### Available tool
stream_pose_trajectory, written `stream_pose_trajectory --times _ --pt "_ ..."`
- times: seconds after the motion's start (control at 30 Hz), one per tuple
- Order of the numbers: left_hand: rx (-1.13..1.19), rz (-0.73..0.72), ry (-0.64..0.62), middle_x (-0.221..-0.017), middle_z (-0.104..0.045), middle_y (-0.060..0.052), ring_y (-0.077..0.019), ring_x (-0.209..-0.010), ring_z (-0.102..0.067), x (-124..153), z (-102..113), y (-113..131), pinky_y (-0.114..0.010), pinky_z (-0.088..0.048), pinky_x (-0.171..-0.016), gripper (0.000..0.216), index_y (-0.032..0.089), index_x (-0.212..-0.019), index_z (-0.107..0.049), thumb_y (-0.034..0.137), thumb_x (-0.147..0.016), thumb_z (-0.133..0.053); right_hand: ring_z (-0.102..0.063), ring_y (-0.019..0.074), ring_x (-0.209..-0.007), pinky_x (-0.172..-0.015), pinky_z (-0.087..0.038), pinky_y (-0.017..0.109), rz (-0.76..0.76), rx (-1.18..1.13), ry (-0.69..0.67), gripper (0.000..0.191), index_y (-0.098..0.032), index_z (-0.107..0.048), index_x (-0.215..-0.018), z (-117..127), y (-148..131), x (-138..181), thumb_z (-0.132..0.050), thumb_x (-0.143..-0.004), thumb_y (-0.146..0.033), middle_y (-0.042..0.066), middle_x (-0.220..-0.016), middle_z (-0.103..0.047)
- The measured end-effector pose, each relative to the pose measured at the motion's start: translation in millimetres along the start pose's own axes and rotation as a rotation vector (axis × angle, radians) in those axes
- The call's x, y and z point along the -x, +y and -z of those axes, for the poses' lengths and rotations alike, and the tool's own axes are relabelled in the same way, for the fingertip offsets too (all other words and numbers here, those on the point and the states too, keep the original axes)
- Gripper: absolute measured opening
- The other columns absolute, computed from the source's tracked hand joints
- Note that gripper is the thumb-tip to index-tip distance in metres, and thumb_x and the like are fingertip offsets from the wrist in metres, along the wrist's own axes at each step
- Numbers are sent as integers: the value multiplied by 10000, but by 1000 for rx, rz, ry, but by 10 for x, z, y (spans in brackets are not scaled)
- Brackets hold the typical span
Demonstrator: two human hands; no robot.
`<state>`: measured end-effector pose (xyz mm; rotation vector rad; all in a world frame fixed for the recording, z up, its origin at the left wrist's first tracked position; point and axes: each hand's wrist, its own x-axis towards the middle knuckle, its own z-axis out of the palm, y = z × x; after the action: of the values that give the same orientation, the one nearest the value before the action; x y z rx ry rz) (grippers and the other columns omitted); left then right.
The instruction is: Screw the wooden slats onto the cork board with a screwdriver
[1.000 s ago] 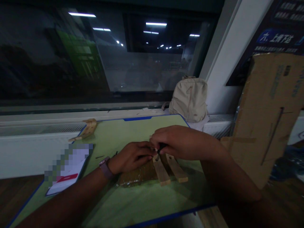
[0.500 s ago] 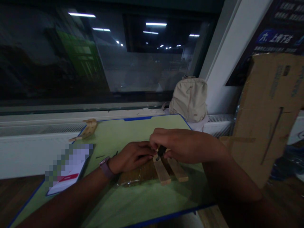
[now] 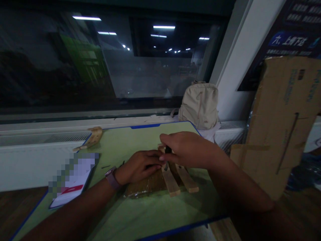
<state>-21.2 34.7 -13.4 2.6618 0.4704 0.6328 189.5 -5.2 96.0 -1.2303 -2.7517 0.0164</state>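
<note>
My right hand (image 3: 187,149) is closed round the black handle of a screwdriver (image 3: 168,151). Its metal shaft points down and meets the near wooden strip (image 3: 171,182) close to a hole. My left hand (image 3: 142,165) lies low from the left, with its fingers pressed against that strip beside the shaft; the fingertips are partly hidden. A second wooden strip (image 3: 188,180) with a dark hole runs alongside on the right. Under the strips is a brown, tape-wrapped flat pad (image 3: 145,185). The strips' far ends are mostly covered by my hands.
A green tabletop with a blue edge (image 3: 117,214) bears all this. On its left lie a booklet (image 3: 75,180) and a small dark stick-like piece (image 3: 105,166). A curved wooden part (image 3: 94,137) sits at the back left corner. Behind are a beige backpack (image 3: 199,105) and, rightward, a cardboard sheet (image 3: 281,124).
My right hand has turned and shifted slightly left, its fingers now differently placed on the handle. The screwdriver stands more upright. My left hand and the strips have hardly moved.
</note>
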Motion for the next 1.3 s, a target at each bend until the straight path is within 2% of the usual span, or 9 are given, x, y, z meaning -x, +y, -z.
stream_pose_trajectory --times 0.1,0.23,0.4,0.53,0.7,0.87,0.97,1.1,1.3 --pt "6 -13 7 -1209 -634 -74 -209 -1040 -638 -3 2 0 -327 -514 -882 231 208 -1098 -678 264 -1006 -473 -630 204 -900 -685 -400 269 90 -173 -88 346 -165 -561 -1112 68 30 55 -723 -813 -228 84 -1087 -657" --pt "0 -31 31 -1175 -651 -63 -205 -1015 -645 -4 3 2 -313 -512 -866 226 217 -1108 -673 264 -1004 -479 -613 158 -886 -708 -396 243 175 -269 -188 221 -186 -599 -996 150 43 79 -614 -832 -38 24 -1006 -675" --pt "5 -17 1 -1217 -626 -73 -215 -1079 -626 -11 3 4 -323 -497 -916 238 215 -1121 -669 260 -1006 -466 -627 186 -800 -635 -347 257 72 -121 -126 103 -174 -642 -942 134 10 21 -658 -864 -240 42 -854 -700" --pt "-15 -6 0 -1197 -638 -63 -212 -1049 -638 -9 0 2 -327 -511 -890 244 227 -1144 -658 271 -1010 -459 -622 213 -736 -584 -285 282 -19 53 -37 324 -161 -652 -807 72 -20 -14 -558 -922 -450 71 -740 -685" --pt "2 -12 13 -1168 -646 -74 -214 -1020 -646 -5 12 22 -320 -517 -862 239 209 -1096 -681 259 -1003 -466 -626 201 -841 -640 -358 261 54 -135 -79 322 -169 -560 -1085 87 -3 47 -686 -846 -344 75 -1004 -679" --pt "14 -16 15 -1194 -641 -67 -213 -1030 -642 -11 10 20 -324 -511 -872 233 226 -1119 -677 243 -999 -478 -604 152 -883 -719 -387 233 212 -263 -166 174 -164 -609 -947 156 49 58 -642 -818 -52 37 -976 -661" --pt "26 -10 4 -1208 -629 -71 -214 -1055 -634 -14 2 8 -327 -508 -890 235 220 -1118 -677 245 -1003 -473 -616 164 -816 -670 -374 243 146 -195 -109 100 -157 -658 -912 128 40 1 -697 -835 -208 36 -866 -685" --pt "-6 10 -4 -1195 -640 -63 -218 -1045 -640 -9 -9 -4 -336 -509 -887 227 220 -1132 -665 253 -1001 -484 -611 203 -727 -593 -311 279 -19 30 -26 347 -156 -696 -792 58 4 -36 -605 -887 -478 67 -724 -676" --pt "8 -8 -1 -1203 -638 -67 -206 -1049 -636 -10 0 7 -312 -504 -890 232 211 -1122 -669 244 -1000 -474 -620 201 -838 -657 -379 267 67 -173 -104 356 -166 -562 -1123 89 48 42 -670 -858 -378 76 -994 -684"
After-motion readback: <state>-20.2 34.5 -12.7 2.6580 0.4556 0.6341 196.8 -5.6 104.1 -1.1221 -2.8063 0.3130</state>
